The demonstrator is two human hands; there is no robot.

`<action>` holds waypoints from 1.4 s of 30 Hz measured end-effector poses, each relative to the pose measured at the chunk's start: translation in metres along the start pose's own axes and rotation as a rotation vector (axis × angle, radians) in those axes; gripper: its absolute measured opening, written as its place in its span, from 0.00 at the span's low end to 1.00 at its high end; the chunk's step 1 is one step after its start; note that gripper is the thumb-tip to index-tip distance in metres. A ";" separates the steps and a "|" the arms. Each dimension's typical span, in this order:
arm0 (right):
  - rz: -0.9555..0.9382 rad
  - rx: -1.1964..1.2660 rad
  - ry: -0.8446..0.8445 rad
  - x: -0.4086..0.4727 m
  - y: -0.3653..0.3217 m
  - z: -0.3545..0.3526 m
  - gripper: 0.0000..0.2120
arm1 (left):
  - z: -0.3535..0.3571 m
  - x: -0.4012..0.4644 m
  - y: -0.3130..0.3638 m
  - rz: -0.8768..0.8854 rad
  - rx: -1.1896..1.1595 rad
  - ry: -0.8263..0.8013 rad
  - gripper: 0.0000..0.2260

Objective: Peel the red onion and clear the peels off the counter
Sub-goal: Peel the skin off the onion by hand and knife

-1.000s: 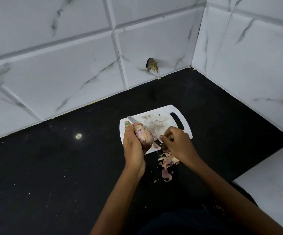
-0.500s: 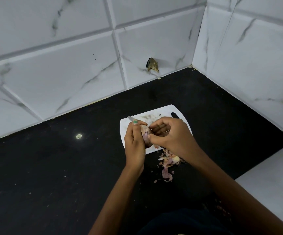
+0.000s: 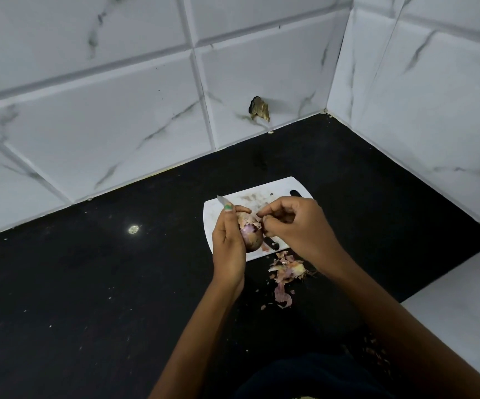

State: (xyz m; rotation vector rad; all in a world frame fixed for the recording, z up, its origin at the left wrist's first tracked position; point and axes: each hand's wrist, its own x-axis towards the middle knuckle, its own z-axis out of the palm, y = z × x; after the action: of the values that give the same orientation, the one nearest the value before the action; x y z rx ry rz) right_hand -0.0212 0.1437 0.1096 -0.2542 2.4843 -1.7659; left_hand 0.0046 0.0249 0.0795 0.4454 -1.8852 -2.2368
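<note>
Left hand (image 3: 228,243) grips the half-peeled red onion (image 3: 250,232); right hand (image 3: 296,226) pinches its loose skin; peels (image 3: 286,270) lie at lower centre, uncleared.

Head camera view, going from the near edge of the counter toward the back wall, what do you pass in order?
Onion peels on the black counter → white cutting board, over which the left hand holds the red onion while the right hand pinches its skin → brown scrap on the tiled wall.
</note>
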 end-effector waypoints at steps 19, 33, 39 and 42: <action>0.128 -0.157 0.024 0.004 0.046 0.008 0.07 | -0.001 0.002 0.005 -0.214 -0.163 -0.012 0.21; 0.055 0.024 -0.028 -0.009 0.000 0.009 0.13 | 0.005 -0.006 0.004 0.051 0.044 0.042 0.17; 0.030 0.026 -0.021 -0.007 0.000 0.005 0.07 | 0.002 -0.004 0.001 0.005 0.020 0.050 0.18; 0.041 0.021 0.011 -0.005 0.003 0.002 0.07 | 0.003 -0.005 0.004 -0.022 -0.021 0.061 0.19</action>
State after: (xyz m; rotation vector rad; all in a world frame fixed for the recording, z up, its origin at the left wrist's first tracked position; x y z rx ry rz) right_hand -0.0163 0.1437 0.1055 -0.1907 2.4587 -1.7811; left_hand 0.0083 0.0286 0.0850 0.5271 -1.8344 -2.2275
